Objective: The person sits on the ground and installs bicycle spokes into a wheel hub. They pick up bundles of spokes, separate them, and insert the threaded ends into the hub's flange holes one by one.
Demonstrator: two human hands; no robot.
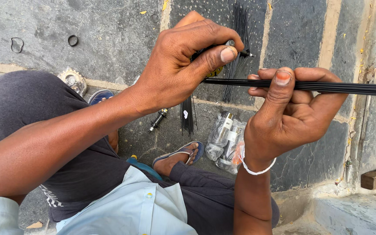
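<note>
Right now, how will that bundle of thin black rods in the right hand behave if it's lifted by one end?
The black rods look stiff, spanning straight past the right hand. Being thin and loose, they may fan apart like the pile on the floor.

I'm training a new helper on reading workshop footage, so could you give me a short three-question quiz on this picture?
1. True or false: the right hand grips a bundle of thin black rods lying crosswise.
2. What does the left hand pinch?
A. a small tool with a metal tip
B. a rubber ring
C. a sandal
3. What lies on the stone floor just below the right hand?

Key
1. True.
2. A.
3. A clear plastic bag of small parts, beside a sandalled foot.
</note>
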